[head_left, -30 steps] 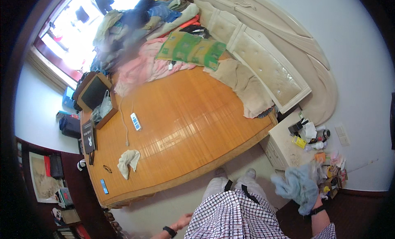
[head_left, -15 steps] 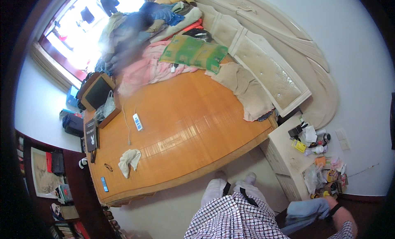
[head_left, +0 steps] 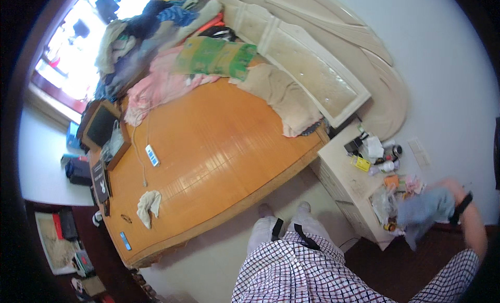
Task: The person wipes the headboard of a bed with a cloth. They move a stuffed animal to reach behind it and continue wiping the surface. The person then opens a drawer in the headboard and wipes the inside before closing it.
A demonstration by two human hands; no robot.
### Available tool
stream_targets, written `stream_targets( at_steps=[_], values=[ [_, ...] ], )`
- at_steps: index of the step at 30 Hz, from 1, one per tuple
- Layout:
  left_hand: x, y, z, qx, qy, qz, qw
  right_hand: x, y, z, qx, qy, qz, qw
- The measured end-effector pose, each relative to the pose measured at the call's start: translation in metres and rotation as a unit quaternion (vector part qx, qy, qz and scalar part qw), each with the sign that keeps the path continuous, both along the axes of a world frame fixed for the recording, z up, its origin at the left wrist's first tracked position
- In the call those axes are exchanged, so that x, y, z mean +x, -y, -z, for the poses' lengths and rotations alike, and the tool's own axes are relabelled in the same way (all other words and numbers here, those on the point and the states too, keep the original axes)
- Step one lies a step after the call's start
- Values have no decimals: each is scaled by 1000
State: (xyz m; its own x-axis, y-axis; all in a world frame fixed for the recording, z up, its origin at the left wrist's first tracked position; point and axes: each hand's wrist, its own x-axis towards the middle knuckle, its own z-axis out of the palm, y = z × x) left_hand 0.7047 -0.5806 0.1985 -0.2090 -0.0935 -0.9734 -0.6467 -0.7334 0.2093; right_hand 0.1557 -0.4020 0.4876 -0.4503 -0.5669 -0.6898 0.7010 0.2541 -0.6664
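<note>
Over the cluttered right end of the bedside cabinet (head_left: 341, 170), my right hand (head_left: 454, 191) grips a light blue cloth (head_left: 428, 209). The cloth hangs down from my fingers and is smeared by motion, and a black band (head_left: 462, 205) circles my wrist. Right by the cloth lie a clear plastic bag (head_left: 383, 201), an orange item (head_left: 391, 181) and pink crumpled wrapping (head_left: 414, 184). Whether the cloth touches them I cannot tell. My left hand is out of view.
A wide bed with an orange-brown mat (head_left: 208, 141) fills the middle, bearing a power strip (head_left: 152, 155), a white cloth (head_left: 149, 208), a phone (head_left: 125, 241) and an open box (head_left: 107, 128). Clothes (head_left: 156, 21) pile up at its far side. A yellow packet (head_left: 360, 163) sits on the cabinet.
My right hand has risen and moved right with the light blue cloth, from low beside the cabinet to over its right end. My view has turned slightly, shifting the bed left.
</note>
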Motion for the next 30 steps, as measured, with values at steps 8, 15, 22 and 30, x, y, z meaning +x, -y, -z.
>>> stream_targets(
  at_steps=[8,15,22,30],
  values=[
    [26,93,24,15,27,12,999,-14,43,20,-46,14,-21,999],
    [-60,202,-18,-194,-38,-39,980,-34,85,27,-52,22,-41,998],
    [-130,189,-23,-153,-121,-74,978,-53,106,14,-44,28,0,999],
    [-155,184,-23,-195,-96,-14,976,-72,94,62,-63,128,107,984]
  ],
)
